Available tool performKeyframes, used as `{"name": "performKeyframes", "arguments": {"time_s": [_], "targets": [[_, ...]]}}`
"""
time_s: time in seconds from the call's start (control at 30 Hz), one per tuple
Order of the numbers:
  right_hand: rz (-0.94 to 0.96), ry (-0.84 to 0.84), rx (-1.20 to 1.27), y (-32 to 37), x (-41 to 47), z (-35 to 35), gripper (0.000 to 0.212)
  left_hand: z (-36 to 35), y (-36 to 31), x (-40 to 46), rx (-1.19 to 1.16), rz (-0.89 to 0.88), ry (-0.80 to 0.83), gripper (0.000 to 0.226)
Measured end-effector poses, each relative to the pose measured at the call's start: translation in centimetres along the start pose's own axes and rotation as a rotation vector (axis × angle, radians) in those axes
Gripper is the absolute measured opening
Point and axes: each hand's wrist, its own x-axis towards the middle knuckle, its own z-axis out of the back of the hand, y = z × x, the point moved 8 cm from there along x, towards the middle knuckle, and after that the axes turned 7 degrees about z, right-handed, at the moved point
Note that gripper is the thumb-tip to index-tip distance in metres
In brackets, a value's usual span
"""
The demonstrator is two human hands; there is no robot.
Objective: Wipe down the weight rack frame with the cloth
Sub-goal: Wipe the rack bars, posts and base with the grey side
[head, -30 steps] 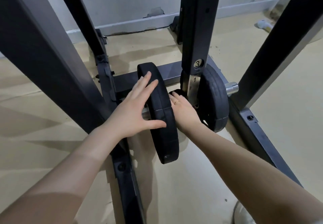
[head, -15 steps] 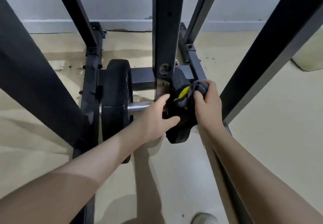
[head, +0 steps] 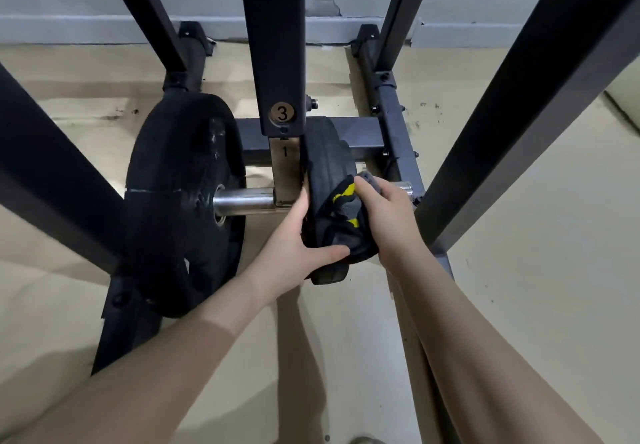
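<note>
The black weight rack frame (head: 273, 45) rises in front of me, its centre post marked 3. A chrome peg (head: 247, 200) runs through the post and carries a large black plate (head: 180, 201) on the left and a smaller black plate (head: 329, 166) on the right. My left hand (head: 294, 239) grips the lower edge of the smaller plate, thumb across its front. My right hand (head: 384, 222) holds a grey cloth (head: 346, 208) with yellow marks pressed against that plate's right face.
Slanted black frame legs cross at the left (head: 52, 173) and right (head: 526, 97). A base rail (head: 398, 138) runs back to the grey wall skirting. Beige floor covering (head: 536, 270) lies all around. A shoe tip (head: 367, 440) shows at the bottom edge.
My view has shifted and drawn closer to the rack. My left hand went from the large plate to gripping the smaller plate; my right hand with the cloth slid lower on it.
</note>
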Motion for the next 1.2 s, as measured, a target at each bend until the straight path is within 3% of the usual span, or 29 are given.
{"name": "performKeyframes", "arguments": {"time_s": [0.2, 0.53, 0.67, 0.73, 0.8, 0.9, 1.0, 1.1, 1.2], "targets": [[0.076, 0.031, -0.032, 0.2, -0.5, 0.7, 0.028, -0.7, 0.8, 0.4, 0.035, -0.022, 0.017, 0.093], [0.136, -0.12, -0.12, 1.4, -0.4, 7.2, 0.022, -5.8, 0.0, 3.1, 0.069, -0.048, 0.18, 0.1], [0.107, -0.111, -0.228, 1.2, -0.5, 7.7, 0.023, -6.9, -0.4, 3.2, 0.104, -0.052, 0.192, 0.099], [0.184, -0.189, -0.395, 2.4, -1.1, 7.6, 0.021, -6.4, -0.7, 2.7, 0.134, -0.057, 0.192, 0.093], [0.34, -0.333, -0.441, 5.6, -2.9, 7.2, 0.02, -4.1, -1.4, 2.2, 0.206, -0.062, 0.108, 0.076], [0.544, -0.431, -0.264, 9.1, -5.6, 4.8, 0.018, 2.4, -3.8, 0.5, 0.3, -0.087, -0.223, 0.053], [0.502, -0.417, -0.204, 8.9, -5.0, 0.4, 0.027, 6.6, -8.2, -2.0, 0.448, -0.305, -0.386, 0.044], [0.416, -0.405, -0.161, 8.6, -2.1, -4.4, 0.041, 7.5, -12.2, -3.8, 0.789, -0.563, -0.441, 0.056], [0.418, -0.266, -0.181, 6.3, 0.0, -9.3, 0.054, 8.1, -13.7, -2.2, 1.333, -0.646, -0.543, 0.083]]}}
